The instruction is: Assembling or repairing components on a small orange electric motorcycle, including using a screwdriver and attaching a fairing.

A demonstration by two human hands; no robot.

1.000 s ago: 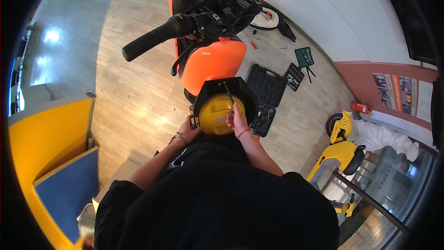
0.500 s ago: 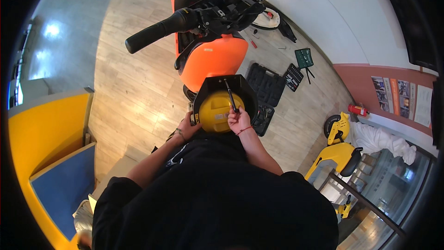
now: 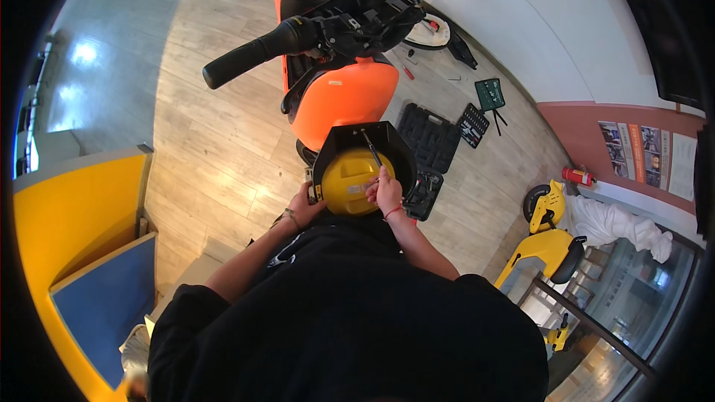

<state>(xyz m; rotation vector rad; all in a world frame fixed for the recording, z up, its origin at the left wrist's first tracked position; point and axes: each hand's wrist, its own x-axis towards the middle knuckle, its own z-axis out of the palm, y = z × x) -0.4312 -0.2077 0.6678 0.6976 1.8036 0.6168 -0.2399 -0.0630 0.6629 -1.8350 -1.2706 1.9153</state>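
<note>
- Just ahead of the person's chest, a round yellow plastic cover panel seated in a black housing point(image 3: 356, 175) sits at the front of an orange electric scooter point(image 3: 339, 97), held between both hands.
- Left hand point(image 3: 305, 205) is wrapped around the panel's lower left edge, fingers curled onto the black rim, steadying it.
- Right hand point(image 3: 387, 192) is closed around the handle of a slim metal screwdriver point(image 3: 371, 150), whose shaft slants up and left across the yellow face toward the housing's top; whether the tip is seated in a fastener is too small to tell.
- Judged by its look, the panel is light, stiff moulded plastic with a smooth, somewhat slippery face; it is best held at the rim, where the left hand already is, since thin plastic may crack if twisted.
- Beyond it, the scooter's black handlebar grip point(image 3: 242, 59) juts left over the wooden plank floor point(image 3: 201, 149).
- Right of the scooter, an open black tool case point(image 3: 430, 138) and socket trays point(image 3: 474, 125) lie on the floor; a small yellow ride-on vehicle point(image 3: 547, 242) stands farther right.
</note>
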